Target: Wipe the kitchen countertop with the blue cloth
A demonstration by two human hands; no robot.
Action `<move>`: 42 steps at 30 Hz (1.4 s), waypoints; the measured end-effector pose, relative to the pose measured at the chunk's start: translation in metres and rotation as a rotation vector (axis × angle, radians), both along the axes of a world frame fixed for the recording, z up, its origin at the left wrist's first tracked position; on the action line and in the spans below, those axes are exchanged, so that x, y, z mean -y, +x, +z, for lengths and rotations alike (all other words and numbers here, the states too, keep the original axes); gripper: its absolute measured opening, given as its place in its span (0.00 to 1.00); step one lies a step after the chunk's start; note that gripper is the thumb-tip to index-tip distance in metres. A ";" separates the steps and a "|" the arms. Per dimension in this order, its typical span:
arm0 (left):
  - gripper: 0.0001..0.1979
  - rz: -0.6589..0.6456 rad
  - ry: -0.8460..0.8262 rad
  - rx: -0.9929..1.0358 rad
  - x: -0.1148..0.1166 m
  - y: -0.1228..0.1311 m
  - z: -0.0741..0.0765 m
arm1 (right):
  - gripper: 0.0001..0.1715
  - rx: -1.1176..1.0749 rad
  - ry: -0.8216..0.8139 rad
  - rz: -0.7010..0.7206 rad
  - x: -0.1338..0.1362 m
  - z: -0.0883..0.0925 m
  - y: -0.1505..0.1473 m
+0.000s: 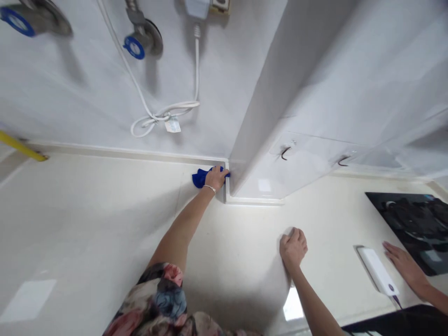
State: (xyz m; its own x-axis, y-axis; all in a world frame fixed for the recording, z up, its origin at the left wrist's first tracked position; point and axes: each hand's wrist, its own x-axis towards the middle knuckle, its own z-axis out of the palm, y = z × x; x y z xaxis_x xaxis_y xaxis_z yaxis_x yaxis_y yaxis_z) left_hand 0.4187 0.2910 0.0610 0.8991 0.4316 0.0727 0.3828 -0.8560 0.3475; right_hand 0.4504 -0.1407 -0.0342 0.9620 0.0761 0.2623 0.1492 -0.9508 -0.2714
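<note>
Blue cloth [200,179]: we find it bunched beneath the left hand [215,178], in the corner where the surface [105,210] meets the boxed white column [264,163]; a loose fold spreads leftward.
Left hand: fingers closed over the cloth, bracelet [210,187] at the wrist.
Right hand [294,247]: we see it curled into a loose fist, resting on the surface, well apart from the cloth; we cannot tell whether anything is inside.
Co-worker's hand [406,267]: laid out between a white rectangular device [378,270] and a black glass hob [416,224].
Wall: we see a looped white cord [197,70] and a blue-handled valve [135,46].
</note>
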 end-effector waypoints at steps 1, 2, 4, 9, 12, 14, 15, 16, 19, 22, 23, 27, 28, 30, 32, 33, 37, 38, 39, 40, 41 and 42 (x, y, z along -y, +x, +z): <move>0.20 -0.015 -0.001 -0.001 0.004 -0.007 0.001 | 0.36 -0.002 -0.001 -0.001 -0.001 0.000 0.000; 0.20 -0.029 -0.004 0.000 0.008 -0.014 0.002 | 0.36 -0.002 -0.003 -0.001 -0.002 0.000 0.000; 0.20 -0.052 -0.016 0.008 0.017 -0.028 0.003 | 0.35 0.007 -0.006 0.002 -0.003 0.001 0.000; 0.20 -0.068 -0.077 0.042 0.045 -0.075 -0.006 | 0.31 0.061 0.000 0.011 -0.004 -0.001 0.001; 0.17 -0.045 -0.119 0.064 0.071 -0.111 -0.018 | 0.29 0.105 0.017 0.012 -0.005 -0.003 0.000; 0.15 -0.025 -0.151 0.073 0.091 -0.134 -0.024 | 0.28 0.126 0.037 0.019 -0.006 -0.003 -0.001; 0.14 -0.010 -0.171 0.077 0.102 -0.144 -0.026 | 0.27 0.134 0.051 0.027 -0.006 -0.003 -0.002; 0.15 0.010 -0.194 0.081 0.112 -0.152 -0.026 | 0.27 0.141 0.066 0.037 -0.006 -0.003 -0.002; 0.16 0.083 -0.295 0.096 0.138 -0.167 -0.023 | 0.26 0.152 0.110 0.068 -0.004 -0.004 0.000; 0.15 0.136 -0.444 0.113 0.155 -0.165 -0.017 | 0.26 0.151 0.174 0.124 -0.001 -0.008 0.000; 0.15 0.151 -0.499 0.121 0.159 -0.163 -0.016 | 0.27 0.141 0.217 0.169 -0.001 -0.009 -0.003; 0.17 0.185 -0.719 0.140 0.177 -0.147 -0.013 | 0.28 -0.063 0.534 0.390 -0.017 -0.006 -0.040; 0.18 0.179 -0.769 0.145 0.182 -0.143 -0.013 | 0.31 -0.162 0.653 0.421 -0.025 -0.003 -0.053; 0.18 0.147 -0.854 0.160 0.193 -0.134 -0.012 | 0.38 -0.373 0.894 0.448 -0.044 0.006 -0.076; 0.18 0.098 -0.915 0.178 0.204 -0.127 -0.011 | 0.44 -0.513 1.017 0.452 -0.061 0.016 -0.089; 0.18 0.076 -0.935 0.184 0.208 -0.124 -0.010 | 0.44 -0.542 1.020 0.454 -0.066 0.020 -0.091; 0.16 0.039 -0.947 0.171 0.211 -0.125 -0.006 | 0.37 -0.569 0.953 0.512 -0.071 0.032 -0.077; 0.16 0.045 -0.934 0.163 0.206 -0.128 -0.004 | 0.37 -0.570 0.962 0.521 -0.068 0.035 -0.071; 0.17 0.058 -0.914 0.158 0.199 -0.132 -0.002 | 0.37 -0.560 0.976 0.512 -0.065 0.038 -0.065; 0.19 0.078 -0.887 0.157 0.189 -0.136 0.000 | 0.39 -0.538 0.997 0.482 -0.061 0.041 -0.059; 0.20 0.104 -0.853 0.161 0.176 -0.141 0.002 | 0.41 -0.511 1.027 0.433 -0.056 0.045 -0.053; 0.21 0.135 -0.814 0.169 0.162 -0.147 0.005 | 0.44 -0.484 1.062 0.374 -0.051 0.048 -0.047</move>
State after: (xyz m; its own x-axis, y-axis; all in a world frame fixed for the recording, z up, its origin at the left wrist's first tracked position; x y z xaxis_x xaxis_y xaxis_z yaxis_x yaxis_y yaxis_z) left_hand 0.2721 0.1288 0.0660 0.8409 0.5107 -0.1789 0.3515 -0.2642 0.8981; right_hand 0.4037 -0.0899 0.0143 0.9423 0.3344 -0.0164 0.0339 -0.1440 -0.9890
